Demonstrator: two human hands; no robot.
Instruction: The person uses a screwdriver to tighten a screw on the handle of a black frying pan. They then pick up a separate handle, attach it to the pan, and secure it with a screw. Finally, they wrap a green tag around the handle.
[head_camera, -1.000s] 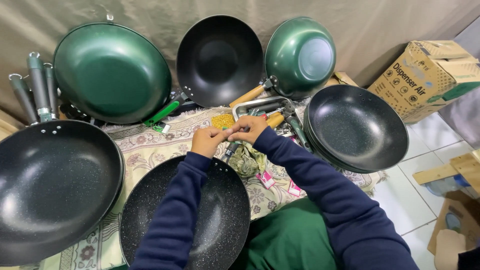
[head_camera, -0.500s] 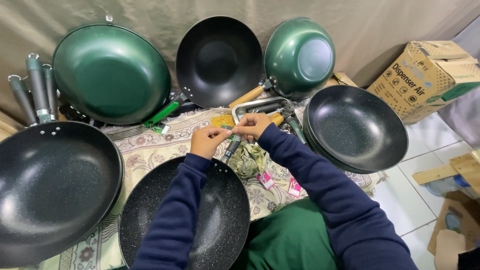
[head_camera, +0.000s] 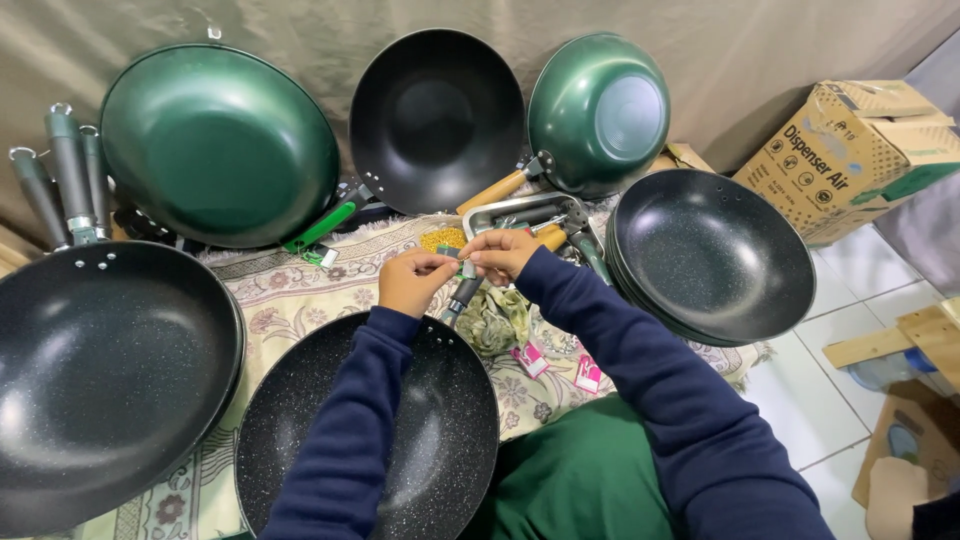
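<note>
- My left hand (head_camera: 412, 282) and right hand (head_camera: 500, 254) meet fingertip to fingertip, both pinched shut on a small green tag (head_camera: 449, 252) held between them; the tag is tiny and mostly covered, so I cannot tell its exact shape.
- The tag hangs in the air, just above the grey handle (head_camera: 463, 293) of the speckled black pan (head_camera: 370, 435) that sits directly below my forearms.
- Step in hand, as I judge it: fitting or working the tag by the handle. It looks mid-way, since the tag is in my fingers and not visibly fixed to anything.
- Next move calls for fine fingertip work: steady pinch on both sides, small pulls only, wrists kept low over the handle so the tag does not slip away.
- Just beyond my fingers: a metal tray (head_camera: 520, 212) with a heap of small yellow pieces (head_camera: 442, 239) beside it.
- Below my right wrist: crumpled green wrapping (head_camera: 497, 320) and two pink tags (head_camera: 560, 366) on the patterned cloth (head_camera: 290, 295).
- Left of the grip: a large black pan (head_camera: 100, 370), well apart.
- Right of the grip: a stack of black pans (head_camera: 712, 255), near.
- Far side, leaning on the backdrop: a green wok (head_camera: 215, 145), a black wok (head_camera: 435, 115), a green pot (head_camera: 600, 110) showing its underside.
- Far right: a cardboard box (head_camera: 860, 150).
</note>
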